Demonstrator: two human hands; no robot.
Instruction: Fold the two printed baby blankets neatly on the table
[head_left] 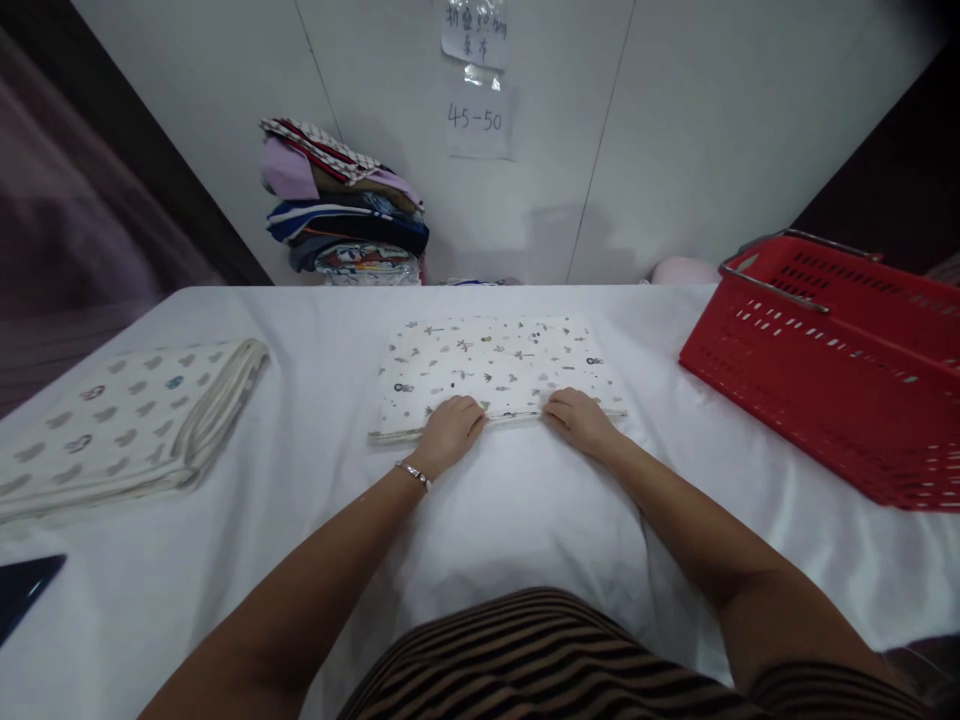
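At centre frame, the left hand (454, 430) and right hand (579, 420) pinch the folded printed cloth's (495, 362) near edge, apparently keeping its layers aligned.

A small textile workroom or staged work stn is suggested; exact type can't be told. A lge table (300, 520) is covered w/ white cloth & set in front of a pale wall (690, 130) w/ panel seams. Handwritten notices are stuck up there: Chinese chars on the upper note (475, 35), "45-50" on the lower note (480, 125). A stack of folded fabrics (349, 215) is piled by the wall. Tabletop is occupied by a folded patterned cloth (499, 355), a folded blanket (124, 410) (L) & a red shop-type basket (825, 370) w/ metal handles (R).
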